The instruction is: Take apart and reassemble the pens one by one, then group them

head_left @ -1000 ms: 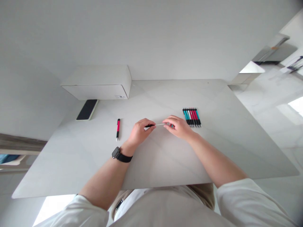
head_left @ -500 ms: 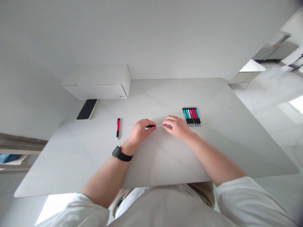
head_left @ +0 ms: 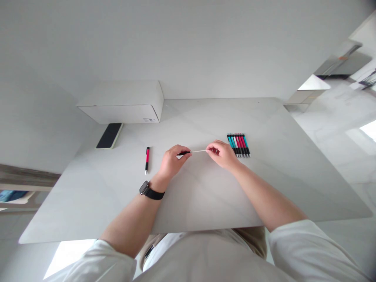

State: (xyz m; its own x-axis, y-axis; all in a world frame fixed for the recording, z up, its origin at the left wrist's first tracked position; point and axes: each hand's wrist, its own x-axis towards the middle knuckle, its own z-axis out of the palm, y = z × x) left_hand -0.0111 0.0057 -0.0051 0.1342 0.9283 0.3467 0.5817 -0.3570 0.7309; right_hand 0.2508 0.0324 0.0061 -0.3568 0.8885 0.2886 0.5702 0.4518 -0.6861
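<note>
Pale tabletop (head_left: 199, 203), black piece (head_left: 183, 153) in left fingers (head_left: 179, 148), rod (head_left: 199, 151) reaching right fingers (head_left: 212, 145)

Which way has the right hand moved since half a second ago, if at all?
Yes: judged against the row of pens, the right hand has shifted slightly rightward and up in the view, its fingertips nearer to that row.

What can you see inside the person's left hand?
The left hand holds a black piece between its fingers, with a thin white rod extending from it. Anything deeper inside is covered.
</note>
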